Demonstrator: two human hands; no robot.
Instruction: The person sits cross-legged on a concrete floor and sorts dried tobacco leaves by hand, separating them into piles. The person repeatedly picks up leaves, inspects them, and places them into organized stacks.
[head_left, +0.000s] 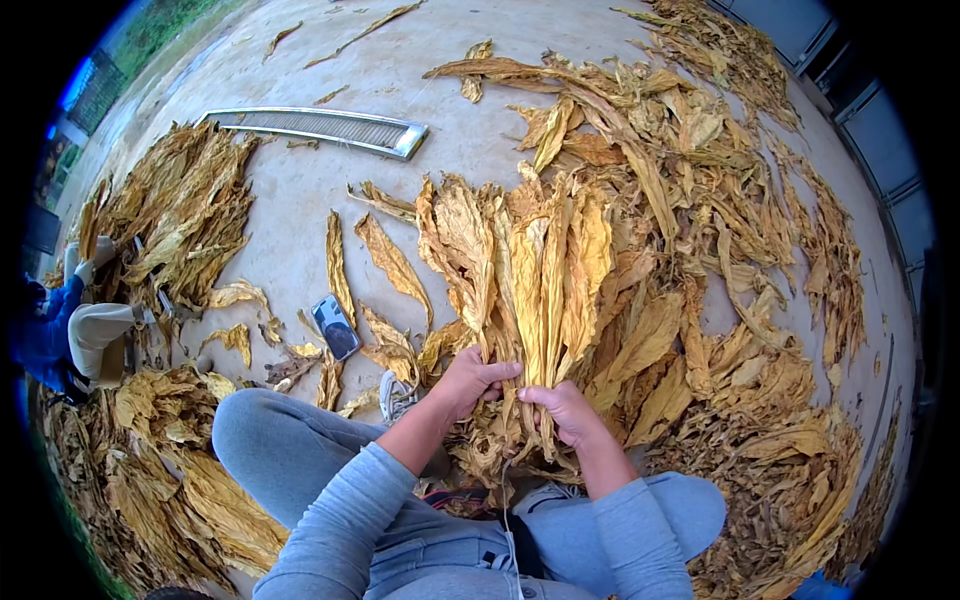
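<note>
Dried yellow-brown leaves, apparently tobacco (541, 277), fan out away from me between my hands. My left hand (474, 381) grips the stem ends of the left part of the bunch, its thumb pointing right. Close beside it, my right hand (559, 409) pinches the stem ends of the brighter yellow leaves. Both hands are bare, and my fingertips are partly hidden by the stems. Crumpled leaves (487, 450) lie under my hands, between my bent legs. A thin white cord (506, 495) hangs down in front of my body.
Large leaf heaps lie at the right (772, 465), far left (180, 210) and lower left (172, 487). A smartphone (335, 328) rests on the concrete floor (292, 195) among loose leaves. Beyond is a metal-framed grate (315, 126). A co-worker in blue (52, 322) sits at the left edge.
</note>
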